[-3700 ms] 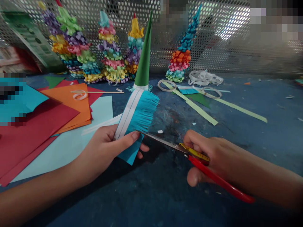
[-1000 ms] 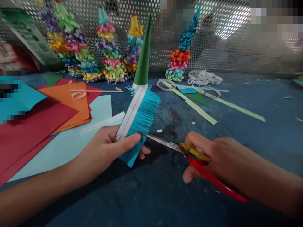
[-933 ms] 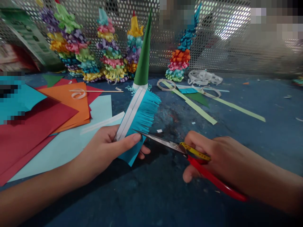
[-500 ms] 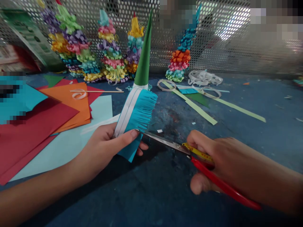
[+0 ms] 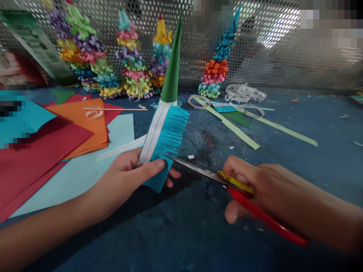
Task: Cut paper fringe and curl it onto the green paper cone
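Note:
Pinched in my left hand (image 5: pixel 141 168) is a strip of blue paper (image 5: pixel 161 132) with a white double band along its left edge. Fine fringe cuts run down its right side, while the lower end is uncut. My right hand (image 5: pixel 255 189) grips scissors (image 5: pixel 204 170) with red and yellow handles. Their blades reach left to the paper's edge, beside my left thumb, just below the last fringe cuts. Behind the strip stands a green paper cone (image 5: pixel 171 71) with a white band at its base.
Red sheets (image 5: pixel 42 151), orange sheets (image 5: pixel 85 121) and pale blue paper lie at left under a thin stick. Fringed colourful cones (image 5: pixel 133 56) line the perforated metal panel (image 5: pixel 261 56). Pale green strips (image 5: pixel 238 132), tape rings (image 5: pixel 200 102) and paper scraps lie at right on the dark blue table.
The scissor handles have swung slightly, the red one up and to the left, and the blades look closer together. My left thumb and the strip have shifted very little.

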A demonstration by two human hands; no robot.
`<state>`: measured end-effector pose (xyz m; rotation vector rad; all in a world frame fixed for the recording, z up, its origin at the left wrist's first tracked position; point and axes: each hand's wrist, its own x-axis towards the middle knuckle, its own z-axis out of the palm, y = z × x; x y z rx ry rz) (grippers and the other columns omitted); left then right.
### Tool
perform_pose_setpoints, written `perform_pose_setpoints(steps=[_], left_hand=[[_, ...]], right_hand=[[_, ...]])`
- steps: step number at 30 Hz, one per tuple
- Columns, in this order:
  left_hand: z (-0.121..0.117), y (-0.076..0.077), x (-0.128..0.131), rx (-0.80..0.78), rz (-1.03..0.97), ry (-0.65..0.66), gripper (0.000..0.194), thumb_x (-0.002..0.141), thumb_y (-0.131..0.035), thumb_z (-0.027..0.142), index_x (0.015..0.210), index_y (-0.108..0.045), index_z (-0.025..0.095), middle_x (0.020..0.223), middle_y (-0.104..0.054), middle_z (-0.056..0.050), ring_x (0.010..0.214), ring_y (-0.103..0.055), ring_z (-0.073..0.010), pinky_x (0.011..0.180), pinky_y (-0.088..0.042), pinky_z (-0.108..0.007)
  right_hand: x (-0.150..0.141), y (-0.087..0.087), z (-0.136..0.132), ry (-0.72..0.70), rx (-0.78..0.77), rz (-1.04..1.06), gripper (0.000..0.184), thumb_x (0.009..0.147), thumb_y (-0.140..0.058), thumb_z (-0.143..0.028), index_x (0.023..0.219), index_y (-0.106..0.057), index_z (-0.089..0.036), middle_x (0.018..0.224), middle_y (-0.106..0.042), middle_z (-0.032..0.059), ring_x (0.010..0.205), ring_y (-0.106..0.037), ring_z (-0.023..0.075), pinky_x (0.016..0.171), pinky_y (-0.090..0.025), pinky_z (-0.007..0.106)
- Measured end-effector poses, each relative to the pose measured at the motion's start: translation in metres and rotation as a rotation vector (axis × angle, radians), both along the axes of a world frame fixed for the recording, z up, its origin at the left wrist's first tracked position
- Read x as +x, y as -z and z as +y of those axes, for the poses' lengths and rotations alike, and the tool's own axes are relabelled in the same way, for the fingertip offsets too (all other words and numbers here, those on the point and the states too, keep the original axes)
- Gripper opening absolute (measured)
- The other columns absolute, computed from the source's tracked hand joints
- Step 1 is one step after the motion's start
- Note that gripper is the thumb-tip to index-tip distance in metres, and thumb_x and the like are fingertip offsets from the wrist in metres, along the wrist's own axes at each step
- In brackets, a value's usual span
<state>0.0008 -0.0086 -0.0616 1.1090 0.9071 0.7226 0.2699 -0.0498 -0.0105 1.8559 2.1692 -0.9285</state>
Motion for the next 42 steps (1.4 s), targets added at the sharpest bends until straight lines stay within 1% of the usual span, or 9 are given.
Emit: perform_pose_setpoints(steps=[5,9,13,19,23,27,33,38,42], left_hand=[[0.001,-0.001,0.002,-0.006,0.040,-0.008,0.022,0.088,-0.077,0.041,0.088,-0.075,0.019,0.084,-0.082,-0.005,0.069,-0.076,-0.0161,0.065,-0.061,-0.021],[0.002,0.000,0.002,-0.026,0.049,0.018,0.022,0.087,-0.077,0.041,0.088,-0.075,0.019,0.084,-0.082,-0.006,0.067,-0.076,-0.0166,0.063,-0.061,-0.021],[0.002,0.000,0.002,-0.058,0.029,0.044,0.020,0.087,-0.077,0.040,0.089,-0.075,0.020,0.082,-0.082,-0.005,0.067,-0.076,-0.0169,0.062,-0.061,-0.021],[0.001,-0.003,0.002,-0.080,0.038,0.047,0.026,0.084,-0.079,0.043,0.088,-0.075,0.018,0.086,-0.083,-0.010,0.067,-0.076,-0.0190,0.062,-0.062,-0.024],[0.001,-0.002,0.002,-0.080,0.034,0.036,0.023,0.084,-0.080,0.042,0.084,-0.076,0.019,0.081,-0.082,-0.007,0.065,-0.076,-0.0176,0.061,-0.062,-0.022],[0.001,0.000,0.002,-0.070,0.008,0.048,0.021,0.086,-0.079,0.041,0.086,-0.078,0.020,0.081,-0.082,-0.005,0.068,-0.077,-0.0168,0.065,-0.062,-0.020],[0.000,0.000,0.001,-0.071,0.014,0.039,0.021,0.084,-0.080,0.041,0.085,-0.078,0.020,0.078,-0.082,-0.005,0.066,-0.076,-0.0165,0.062,-0.061,-0.019],[0.002,-0.003,0.000,-0.049,-0.004,0.010,0.015,0.090,-0.074,0.033,0.087,-0.074,0.018,0.075,-0.081,-0.002,0.066,-0.075,-0.0157,0.064,-0.060,-0.021],[0.003,0.002,-0.001,-0.024,0.002,0.010,0.017,0.090,-0.074,0.034,0.087,-0.073,0.017,0.075,-0.080,-0.002,0.065,-0.075,-0.0155,0.062,-0.060,-0.021]], right_hand=[[0.002,0.002,0.001,-0.002,0.031,0.014,0.026,0.086,-0.068,-0.035,0.080,-0.043,-0.028,0.058,-0.072,-0.0042,0.045,-0.063,0.0181,0.044,-0.031,0.025],[-0.001,-0.003,-0.001,-0.013,0.031,-0.033,0.033,0.083,-0.070,-0.041,0.078,-0.040,-0.029,0.055,-0.069,-0.0039,0.045,-0.061,0.0194,0.041,-0.026,0.025],[-0.005,-0.006,-0.001,-0.010,-0.014,-0.013,0.035,0.081,-0.072,-0.042,0.079,-0.039,-0.029,0.059,-0.071,-0.0032,0.047,-0.062,0.0194,0.042,-0.029,0.025],[-0.003,0.004,-0.002,-0.008,0.010,0.042,0.033,0.086,-0.071,-0.034,0.079,-0.039,-0.028,0.061,-0.075,-0.0066,0.047,-0.064,0.0167,0.047,-0.034,0.024],[0.001,0.011,-0.003,-0.064,0.055,0.084,0.029,0.092,-0.065,-0.041,0.080,-0.042,-0.028,0.068,-0.078,-0.0066,0.049,-0.065,0.0156,0.048,-0.035,0.025],[0.001,0.010,-0.002,-0.026,0.067,0.043,0.030,0.090,-0.067,-0.047,0.085,-0.045,-0.028,0.064,-0.075,-0.0063,0.047,-0.062,0.0164,0.046,-0.030,0.025],[-0.001,0.003,-0.005,-0.096,0.063,-0.073,0.054,0.075,-0.079,-0.056,0.081,-0.033,-0.029,0.056,-0.063,-0.0062,0.050,-0.058,0.0194,0.048,-0.027,0.027],[0.002,0.002,-0.012,-0.133,0.086,-0.076,0.048,0.082,-0.072,-0.057,0.083,-0.033,-0.030,0.056,-0.060,-0.0058,0.047,-0.054,0.0190,0.046,-0.024,0.029],[-0.001,0.000,-0.011,-0.090,0.054,-0.088,0.046,0.082,-0.072,-0.055,0.082,-0.035,-0.029,0.057,-0.063,-0.0042,0.047,-0.057,0.0195,0.047,-0.025,0.028]])
